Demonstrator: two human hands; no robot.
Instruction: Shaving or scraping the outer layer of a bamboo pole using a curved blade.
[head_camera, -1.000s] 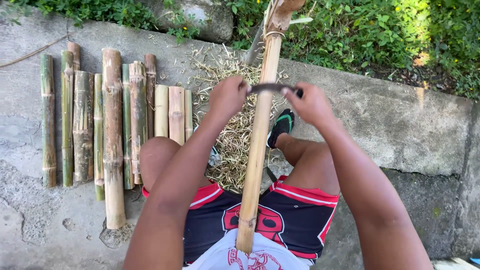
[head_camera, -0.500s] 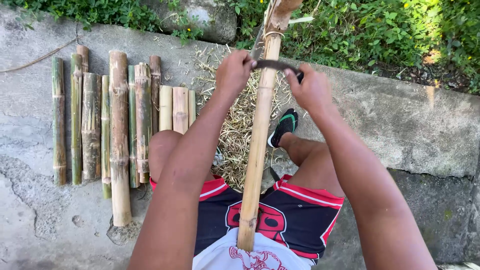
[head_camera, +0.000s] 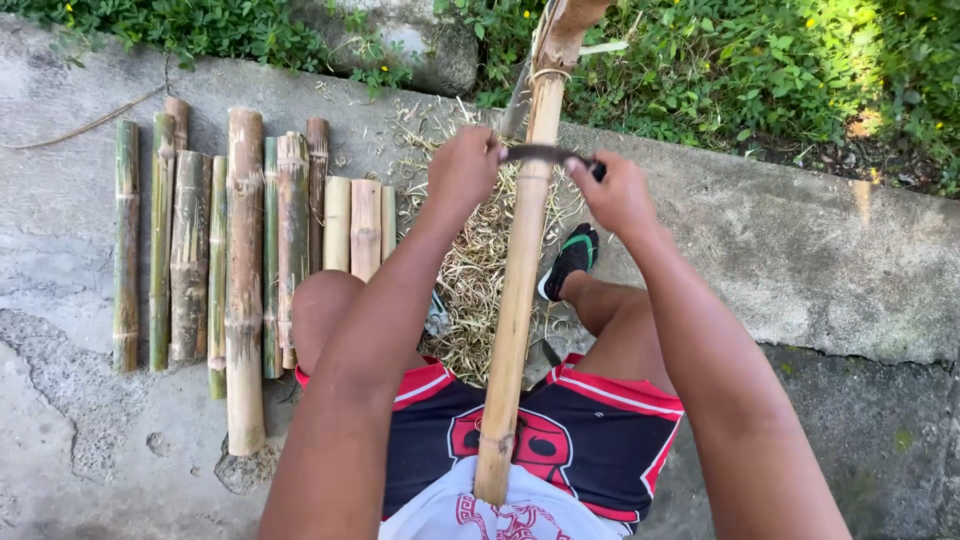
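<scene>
Both hands are clamped on a dark curved blade (head_camera: 545, 155) laid across a pale bamboo pole (head_camera: 515, 300): left hand (head_camera: 462, 170) at its 9 o'clock end, right hand (head_camera: 615, 195) at 3. The pole runs from lap toward 12 o'clock, with cut bamboo pieces (head_camera: 240, 250) lined up at 9 and shavings (head_camera: 470, 270) underneath.

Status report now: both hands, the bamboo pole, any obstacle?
Left hand and right hand grip blade across bamboo pole. Shavings beneath. No obstacle.
</scene>
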